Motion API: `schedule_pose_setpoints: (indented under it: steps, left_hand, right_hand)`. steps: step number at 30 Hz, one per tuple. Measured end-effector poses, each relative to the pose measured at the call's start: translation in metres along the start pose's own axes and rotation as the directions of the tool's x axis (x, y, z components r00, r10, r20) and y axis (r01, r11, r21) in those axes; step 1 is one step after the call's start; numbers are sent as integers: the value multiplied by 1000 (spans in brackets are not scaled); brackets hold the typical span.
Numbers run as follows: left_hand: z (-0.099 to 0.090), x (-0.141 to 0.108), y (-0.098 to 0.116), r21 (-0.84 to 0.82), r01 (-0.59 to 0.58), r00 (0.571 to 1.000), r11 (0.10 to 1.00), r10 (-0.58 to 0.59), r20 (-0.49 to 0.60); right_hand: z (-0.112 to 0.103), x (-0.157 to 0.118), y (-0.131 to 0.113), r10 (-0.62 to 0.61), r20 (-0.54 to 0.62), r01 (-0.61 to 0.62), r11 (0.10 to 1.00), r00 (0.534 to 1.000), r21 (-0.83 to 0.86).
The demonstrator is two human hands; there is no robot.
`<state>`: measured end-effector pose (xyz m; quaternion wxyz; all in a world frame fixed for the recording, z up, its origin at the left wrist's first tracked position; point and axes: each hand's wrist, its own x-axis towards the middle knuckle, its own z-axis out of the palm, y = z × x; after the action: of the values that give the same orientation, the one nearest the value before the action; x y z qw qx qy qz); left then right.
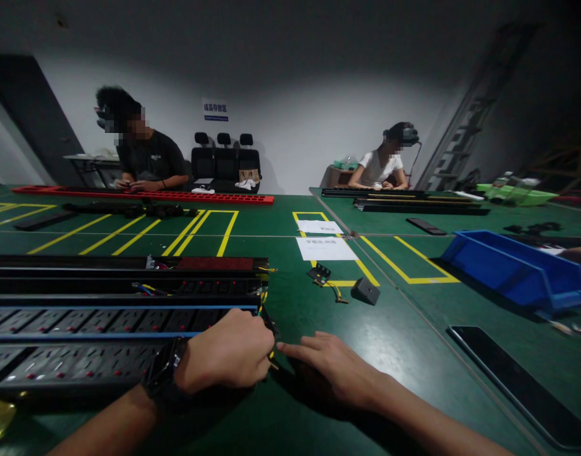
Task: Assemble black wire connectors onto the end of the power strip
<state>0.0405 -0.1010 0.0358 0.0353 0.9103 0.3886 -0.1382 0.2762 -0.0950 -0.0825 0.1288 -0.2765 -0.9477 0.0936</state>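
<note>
My left hand (228, 348), with a black watch (165, 365) on its wrist, is closed at the right end of the nearest black power strip (95, 361). A short yellow wire (272, 358) with a brownish tip pokes out by its fingertips, and the palm side is hidden. My right hand (331, 364) is just to the right, its index finger stretched toward that wire and the other fingers loosely bent. I see nothing held in it. Behind the left hand lies a blue-edged power strip (128, 320), with yellow-green wire (262, 303) at its end.
Beyond the hands lie a black socket part with wires (321, 273), a dark block (366, 291) and paper sheets (325, 248). To the right are a blue bin (513, 269) and a phone (513, 380). Two people work across the green table (395, 342), near a red rail (214, 197).
</note>
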Motion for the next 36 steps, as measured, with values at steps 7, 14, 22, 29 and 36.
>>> schedule_pose_setpoints:
  steps: [7,14,22,29,36]
  left_hand:
    - [-12,-2,-33,-18,126,981,992,-127,-146]
    - [9,14,-35,-43,138,951,990,-144,-273]
    - [18,21,-33,-42,57,962,997,-66,-267]
    - [21,19,-36,-57,-21,943,998,0,-333]
    - [28,23,-39,28,28,956,999,-18,-293]
  right_hand:
    - [1,-8,30,171,-63,-163,979,983,121]
    - [-2,-5,28,261,-24,-256,959,965,119]
    - [-5,-4,27,274,-3,-271,955,962,122]
    - [-4,-5,28,258,-22,-253,959,966,127]
    - [-5,-4,26,266,-20,-260,956,964,137]
